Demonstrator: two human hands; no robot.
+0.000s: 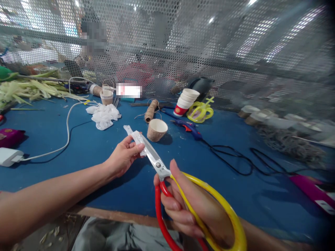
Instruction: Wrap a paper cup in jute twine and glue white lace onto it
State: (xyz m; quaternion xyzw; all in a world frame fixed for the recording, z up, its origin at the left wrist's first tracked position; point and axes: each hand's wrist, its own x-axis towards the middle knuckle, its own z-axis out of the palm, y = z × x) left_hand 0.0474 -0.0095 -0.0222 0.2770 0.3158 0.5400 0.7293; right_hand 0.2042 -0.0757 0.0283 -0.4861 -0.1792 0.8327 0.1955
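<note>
My right hand [188, 205] is wrapped round the red and yellow handles of a pair of scissors [157, 164], blades pointing up and left. My left hand [123, 157] pinches a strip of white lace or mesh [136, 137] that lies against the blades near their tips. Both hands are held above the blue table [99, 181] near its front edge. A twine-wrapped cup [156, 129] stands just behind the strip.
Behind are a twine spool [151, 110], a stack of paper cups [185, 101], a yellow crown shape [200, 111], a blue glue gun [187, 127] with black cord, white mesh pile [104, 115], a white charger [9, 157], green leaves [28, 89]. A perforated screen [235, 42] closes the back.
</note>
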